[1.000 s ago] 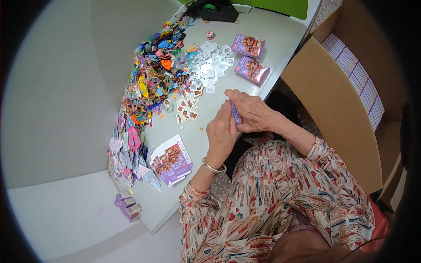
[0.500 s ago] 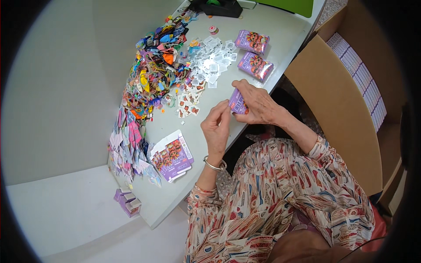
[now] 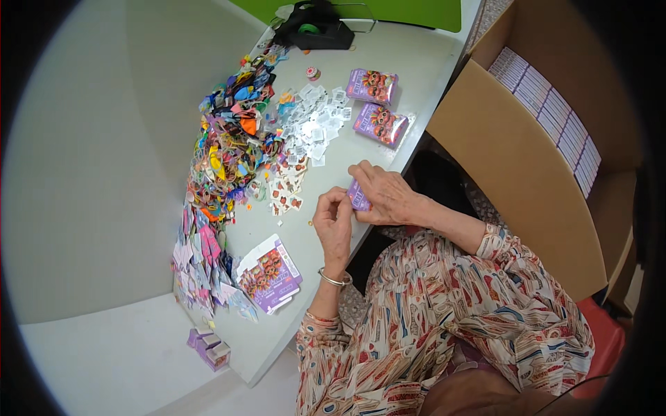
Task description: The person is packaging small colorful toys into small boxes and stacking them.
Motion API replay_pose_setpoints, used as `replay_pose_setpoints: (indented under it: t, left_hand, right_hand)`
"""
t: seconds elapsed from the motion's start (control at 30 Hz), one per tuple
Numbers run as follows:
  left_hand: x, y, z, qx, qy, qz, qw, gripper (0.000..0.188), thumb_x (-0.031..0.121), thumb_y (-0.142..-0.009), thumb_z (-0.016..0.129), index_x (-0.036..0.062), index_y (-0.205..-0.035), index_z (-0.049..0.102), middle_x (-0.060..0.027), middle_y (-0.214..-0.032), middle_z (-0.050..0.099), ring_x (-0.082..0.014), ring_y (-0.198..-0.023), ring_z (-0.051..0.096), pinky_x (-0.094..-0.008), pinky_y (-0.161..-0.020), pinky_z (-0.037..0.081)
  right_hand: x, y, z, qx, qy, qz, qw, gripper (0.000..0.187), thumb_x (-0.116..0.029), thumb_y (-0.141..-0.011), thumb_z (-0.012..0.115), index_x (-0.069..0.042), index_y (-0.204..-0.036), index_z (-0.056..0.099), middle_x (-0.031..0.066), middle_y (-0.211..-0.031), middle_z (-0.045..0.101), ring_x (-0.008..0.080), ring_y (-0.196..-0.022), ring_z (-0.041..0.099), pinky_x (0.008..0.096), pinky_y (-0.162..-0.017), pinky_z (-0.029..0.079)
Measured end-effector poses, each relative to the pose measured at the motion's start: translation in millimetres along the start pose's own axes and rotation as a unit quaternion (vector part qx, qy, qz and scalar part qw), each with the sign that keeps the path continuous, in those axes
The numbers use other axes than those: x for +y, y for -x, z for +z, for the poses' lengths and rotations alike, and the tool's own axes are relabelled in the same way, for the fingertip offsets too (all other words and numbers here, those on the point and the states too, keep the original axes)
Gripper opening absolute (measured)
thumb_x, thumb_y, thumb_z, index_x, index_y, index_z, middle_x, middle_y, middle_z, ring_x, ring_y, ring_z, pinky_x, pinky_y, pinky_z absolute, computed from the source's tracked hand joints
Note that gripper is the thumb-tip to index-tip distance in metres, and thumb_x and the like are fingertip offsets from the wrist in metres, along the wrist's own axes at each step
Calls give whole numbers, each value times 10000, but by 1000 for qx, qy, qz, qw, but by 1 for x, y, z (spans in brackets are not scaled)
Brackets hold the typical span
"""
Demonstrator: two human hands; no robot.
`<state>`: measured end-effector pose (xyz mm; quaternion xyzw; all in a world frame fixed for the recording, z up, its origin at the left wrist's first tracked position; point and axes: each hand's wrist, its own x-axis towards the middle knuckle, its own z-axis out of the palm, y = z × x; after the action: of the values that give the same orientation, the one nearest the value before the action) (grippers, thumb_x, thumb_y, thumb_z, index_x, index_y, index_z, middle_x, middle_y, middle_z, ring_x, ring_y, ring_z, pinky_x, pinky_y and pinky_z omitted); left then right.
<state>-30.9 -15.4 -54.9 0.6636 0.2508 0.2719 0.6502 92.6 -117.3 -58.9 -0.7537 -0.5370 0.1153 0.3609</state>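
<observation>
In the head view, the right hand (image 3: 390,195) is gripping a purple box (image 3: 360,197), its fingers wrapping over the far and right sides, at the near edge of the table (image 3: 250,347). The left hand (image 3: 333,222) is curling its fingers toward the box's left end; whether they are pinching it, I cannot tell. A bracelet (image 3: 335,278) is circling the left wrist.

Farther off, two filled boxes (image 3: 381,125) are lying one beyond the other. To their left, white labels (image 3: 312,125) are spreading out, with picture cards (image 3: 286,187) lying nearer. A heap of trinkets (image 3: 225,152) is running along the left wall, and packets (image 3: 205,263) are lying at its near end. Flattened boxes (image 3: 270,277) are lying to the left of the left hand. A tape dispenser (image 3: 333,36) is standing at the far end. On the right, a carton (image 3: 513,166) is holding rows of boxes (image 3: 548,111).
</observation>
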Motion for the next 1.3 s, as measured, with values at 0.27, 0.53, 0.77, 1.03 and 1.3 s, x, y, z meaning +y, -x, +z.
replay_pose_setpoints:
  t: [0.27,0.53,0.77,1.03,1.3]
  left_hand:
    - [8,-67,27,-4,13,8,1000,104,66,-900,629,-13,-968,622,-36,-899,630,-95,-803,572,-241,-757,469]
    - [-22,-101,54,8,-195,84,977,264,167,-867,679,-26,-1041,633,-74,-992,650,-121,-885,580,-275,-793,449]
    - [7,-39,8,23,-252,73,965,277,196,-839,699,68,-1080,651,-55,-1138,651,-193,-1057,573,-371,-915,413]
    - [19,42,-131,187,-482,148,843,354,224,-813,734,48,-1100,623,-163,-1219,589,-312,-1166,523,-431,-1047,340]
    - [17,83,-206,45,-716,-19,697,869,538,-650,768,174,-1380,470,-252,-1481,272,-454,-1338,274,-554,-1059,248]
  right_hand:
    - [32,-7,-63,199,40,52,978,1065,-508,-592,836,42,-1347,325,252,-1266,456,400,-1162,470,442,-1011,392]
    - [63,-14,-32,147,130,87,977,848,-233,-684,789,26,-1350,332,234,-1347,399,418,-1141,455,469,-979,418]
    - [79,-24,-24,163,140,26,976,729,-83,-714,725,-22,-1345,366,219,-1339,415,436,-1136,448,460,-974,416]
    - [69,-46,-13,215,292,-12,932,766,-180,-726,769,-68,-1379,384,187,-1411,382,425,-1202,419,483,-988,390]
    - [26,-32,-1,255,220,-81,938,893,-346,-654,811,-39,-1385,400,229,-1453,330,407,-1296,372,528,-1031,320]
